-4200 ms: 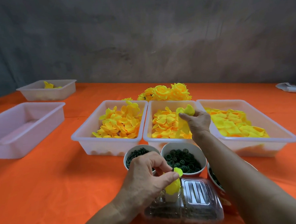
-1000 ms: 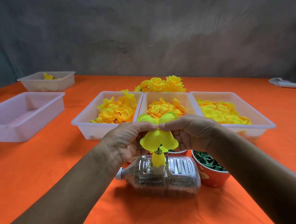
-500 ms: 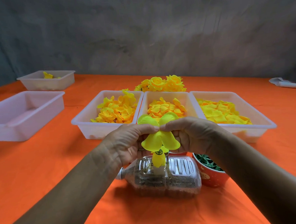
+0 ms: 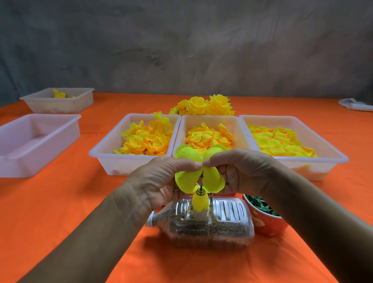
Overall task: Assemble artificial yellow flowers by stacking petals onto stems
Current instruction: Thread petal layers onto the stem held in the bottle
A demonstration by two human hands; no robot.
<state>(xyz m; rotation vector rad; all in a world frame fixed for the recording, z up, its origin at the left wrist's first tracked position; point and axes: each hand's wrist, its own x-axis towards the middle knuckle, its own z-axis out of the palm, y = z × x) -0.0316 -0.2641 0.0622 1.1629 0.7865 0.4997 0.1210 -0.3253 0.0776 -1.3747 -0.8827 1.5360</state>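
We see a four-lobed yellow petal piece (image 4: 199,172) pinched at its centre between both hands, held just above a small yellow bud (image 4: 200,202) on a stem with a green ring (image 4: 200,192) at its top. The left hand (image 4: 159,184) grips the petal piece from its side with thumb and forefinger curled in; the right hand (image 4: 239,171) does the same from the other side — the fingertips nearly meet over the middle. The bud stands upright on a clear plastic bottle (image 4: 207,224) lying on its side directly below the hands, partly filled with dark grainy matter. Just under the right wrist sits an orange cup (image 4: 265,221) of green pieces. Beyond the hands three white trays (image 4: 288,118) hold loose yellow petals, side by side, and behind them lies a heap of finished yellow flowers (image 4: 203,104). Far out past the left hand stand two more white trays (image 4: 30,141) on the orange tablecloth (image 4: 65,201).
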